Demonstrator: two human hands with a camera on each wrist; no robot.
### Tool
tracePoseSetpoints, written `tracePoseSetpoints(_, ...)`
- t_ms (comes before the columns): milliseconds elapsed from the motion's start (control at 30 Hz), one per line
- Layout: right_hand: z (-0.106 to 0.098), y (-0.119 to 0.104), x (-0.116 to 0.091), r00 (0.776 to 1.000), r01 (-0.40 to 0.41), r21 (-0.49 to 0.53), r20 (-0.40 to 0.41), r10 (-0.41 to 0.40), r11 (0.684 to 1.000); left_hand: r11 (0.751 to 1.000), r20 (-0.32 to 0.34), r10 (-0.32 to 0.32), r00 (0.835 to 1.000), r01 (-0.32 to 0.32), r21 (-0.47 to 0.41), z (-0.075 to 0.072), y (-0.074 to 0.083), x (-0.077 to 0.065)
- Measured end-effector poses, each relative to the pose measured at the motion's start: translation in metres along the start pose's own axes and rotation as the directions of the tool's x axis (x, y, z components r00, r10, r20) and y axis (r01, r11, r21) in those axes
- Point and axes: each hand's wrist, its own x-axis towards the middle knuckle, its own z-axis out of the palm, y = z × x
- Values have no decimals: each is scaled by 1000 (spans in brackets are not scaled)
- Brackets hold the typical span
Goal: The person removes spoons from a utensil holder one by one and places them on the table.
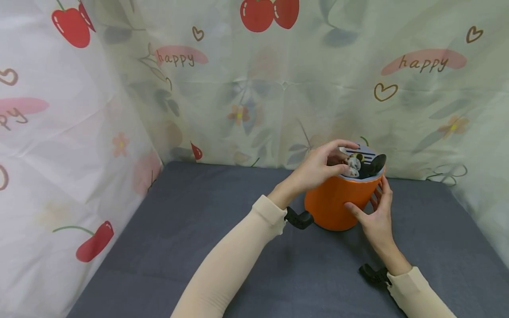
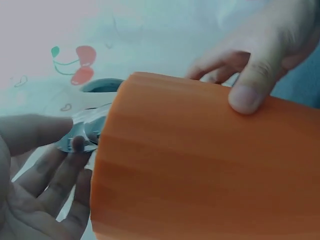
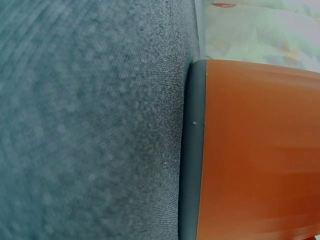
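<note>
An orange cylindrical holder (image 1: 333,202) with a slotted, pale top stands upright on the dark cloth. A black rounded handle (image 1: 377,164) sticks out above its rim. At the same top, my left hand (image 1: 314,168) pinches a shiny, pale, partly see-through item (image 1: 352,165) between thumb and fingers; its lower part is hidden inside the rim. My right hand (image 1: 377,221) grips the holder's right side, thumb on the front and fingers round the back. In the left wrist view the thumb and fingertips meet the shiny item (image 2: 82,135) right beside the rim. The right wrist view shows the holder's grey base (image 3: 192,150).
A dark grey cloth (image 1: 191,238) covers the table. Behind and to the left hangs a pale curtain (image 1: 222,97) printed with cherries, hearts and words, close behind the holder. Black wrist mounts (image 1: 300,218) sit under both cuffs.
</note>
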Motion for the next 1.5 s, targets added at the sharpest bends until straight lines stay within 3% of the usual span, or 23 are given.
tracePoseSetpoints(167, 0, 1, 0, 1000, 6, 0, -2, -6, 1000, 998, -95, 16, 995, -21, -57, -3, 1, 1)
tracePoseSetpoints(400, 0, 1, 1, 1000, 12, -2, -2, -12, 1000, 988, -120, 42, 992, -59, -142, -4, 1, 2)
tracePoseSetpoints(567, 0, 1, 2, 1000, 14, 0, 0, -14, 1000, 991, -150, -16, 989, -4, -133, -3, 0, 2)
tracePoseSetpoints(733, 0, 1, 2, 1000, 14, -7, -1, -14, 1000, 980, -193, -111, 975, 74, -186, 0, -3, 2)
tracePoseSetpoints(800, 1, 1, 2, 1000, 12, -11, -1, -12, 1000, 978, -205, -117, 972, 77, -195, 0, -4, 2)
tracePoseSetpoints(967, 1, 0, 2, 1000, 8, -11, -4, -8, 1000, 981, -224, -75, 972, 31, -194, -1, -2, 3)
tracePoseSetpoints(1167, 1, 0, 2, 1000, 3, -7, -6, -3, 1000, 978, -258, -70, 964, 14, -210, -5, 2, 2)
tracePoseSetpoints(1500, 1, 1, 0, 1000, -4, -6, -6, 4, 1000, 938, -360, -3, 933, -121, -323, -15, 11, -1)
